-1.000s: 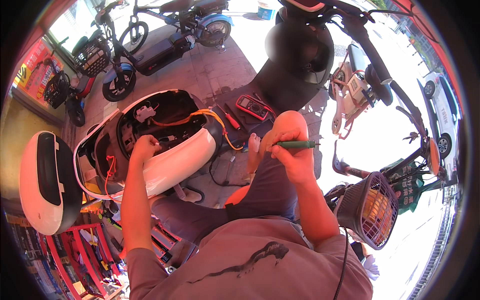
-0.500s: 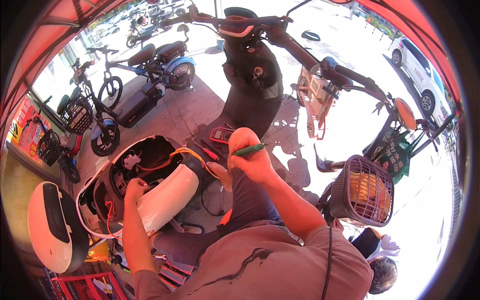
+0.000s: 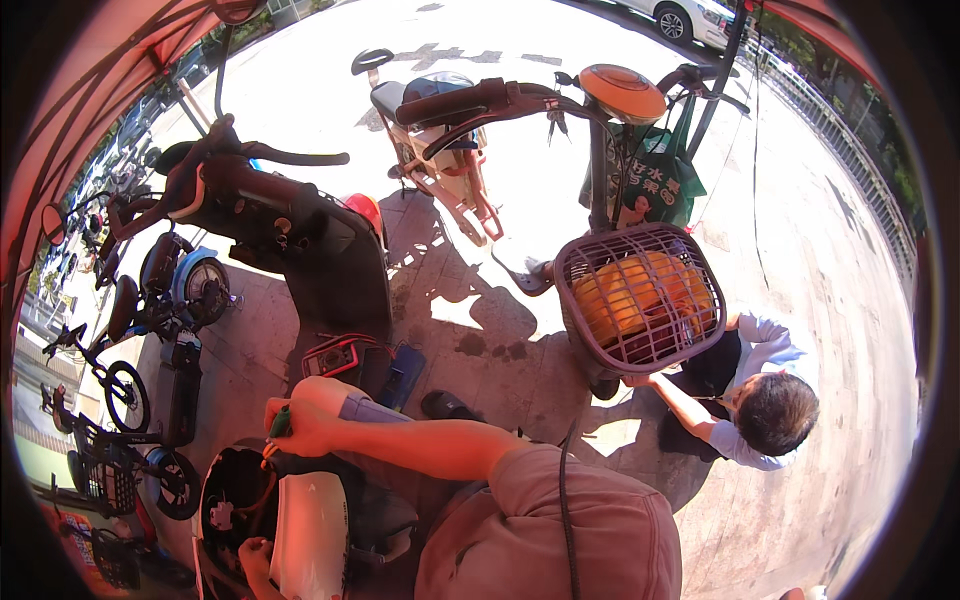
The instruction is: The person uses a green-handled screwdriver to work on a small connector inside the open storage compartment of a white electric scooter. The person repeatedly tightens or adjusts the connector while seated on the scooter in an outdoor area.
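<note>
My right hand is closed around a green-handled screwdriver, held just above the open black cavity of a scooter housing, where orange wires show. My left hand sits low in the picture with its fingers curled on the cavity's edge, beside the white body panel. My right forearm reaches in from the lower right across my knee. The screwdriver's tip is hidden behind my hand.
A red and black multimeter and a blue case lie on the paving beyond my hand. A black scooter stands behind them. To the right is a bike with a wire basket, with a crouching person beside it. More bikes stand at left.
The view has swung to the right, so the housing now sits at the lower left. My right hand with the screwdriver has come down to the cavity. The crouching person has come into view.
</note>
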Demonstrator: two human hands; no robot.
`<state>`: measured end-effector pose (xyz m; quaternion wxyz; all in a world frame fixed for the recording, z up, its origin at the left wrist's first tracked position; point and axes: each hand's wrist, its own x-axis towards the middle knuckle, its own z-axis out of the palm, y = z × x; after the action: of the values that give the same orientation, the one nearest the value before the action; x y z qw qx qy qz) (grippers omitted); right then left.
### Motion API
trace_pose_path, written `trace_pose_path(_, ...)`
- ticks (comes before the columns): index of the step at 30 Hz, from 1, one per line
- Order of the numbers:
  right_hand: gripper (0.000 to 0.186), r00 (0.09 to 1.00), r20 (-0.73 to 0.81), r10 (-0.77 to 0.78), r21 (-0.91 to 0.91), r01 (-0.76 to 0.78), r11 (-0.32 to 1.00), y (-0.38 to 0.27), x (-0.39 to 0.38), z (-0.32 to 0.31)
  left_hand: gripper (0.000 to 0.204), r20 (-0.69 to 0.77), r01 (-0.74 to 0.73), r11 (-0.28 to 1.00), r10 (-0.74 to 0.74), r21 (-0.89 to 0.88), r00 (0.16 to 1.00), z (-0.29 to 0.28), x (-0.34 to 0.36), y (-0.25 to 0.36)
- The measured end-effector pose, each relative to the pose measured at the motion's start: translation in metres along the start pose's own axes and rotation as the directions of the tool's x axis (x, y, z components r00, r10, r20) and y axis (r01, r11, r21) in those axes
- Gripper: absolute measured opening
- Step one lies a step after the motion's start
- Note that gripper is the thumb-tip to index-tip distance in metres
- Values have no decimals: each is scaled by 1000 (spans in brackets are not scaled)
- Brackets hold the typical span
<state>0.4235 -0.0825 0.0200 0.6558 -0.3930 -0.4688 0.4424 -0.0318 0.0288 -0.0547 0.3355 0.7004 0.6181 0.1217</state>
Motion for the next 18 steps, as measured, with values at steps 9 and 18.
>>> trace_pose_path(9,20,975,-79,-210,-26,208,978,29,11,2,16,120,127,978,-108,-167,987,-12,-1,2)
trace_pose_path(18,22,991,-69,-113,-179,99,979,-3,-1,-21,18,121,105,991,-95,-78,988,-13,19,-8)
